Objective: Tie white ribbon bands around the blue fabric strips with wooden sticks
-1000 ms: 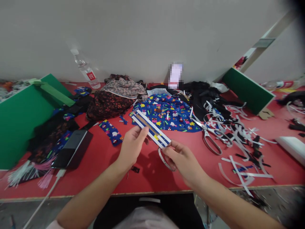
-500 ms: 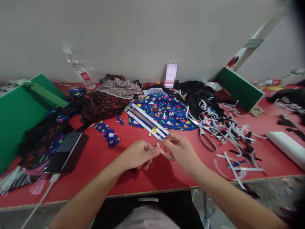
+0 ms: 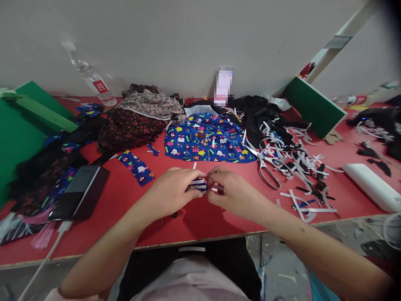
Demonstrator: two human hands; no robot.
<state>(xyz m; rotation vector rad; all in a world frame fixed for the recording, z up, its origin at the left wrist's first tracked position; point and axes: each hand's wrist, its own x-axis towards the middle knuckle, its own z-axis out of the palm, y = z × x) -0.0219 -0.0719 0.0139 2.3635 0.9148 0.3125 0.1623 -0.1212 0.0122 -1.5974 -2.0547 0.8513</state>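
Close together over the front of the red table, my hands meet at a small white-and-blue striped fabric strip (image 3: 198, 184). My left hand (image 3: 173, 188) is closed around its left part, thumb below and fingers above. Pinched at the right end is my right hand (image 3: 233, 190), with a bit of white strip showing by its fingertips. Most of the striped piece is hidden by the fingers. Just beyond lies a blue cartoon-print cloth (image 3: 206, 140), spread flat. Silver scissors (image 3: 266, 165) rest to the right of it, and a small blue print scrap (image 3: 137, 168) lies left.
White and black trimmings (image 3: 308, 179) litter the right side beside a white power bank (image 3: 371, 188). On the left are a black device (image 3: 81, 192) with a cable, a green board (image 3: 19, 138) and floral cloth (image 3: 138, 125). A water bottle (image 3: 94, 81) stands at the wall.
The long striped strip that stretched away over the blue cloth is now drawn back between my hands, mostly covered. My left hand has moved up to grip it. The view has shifted slightly.
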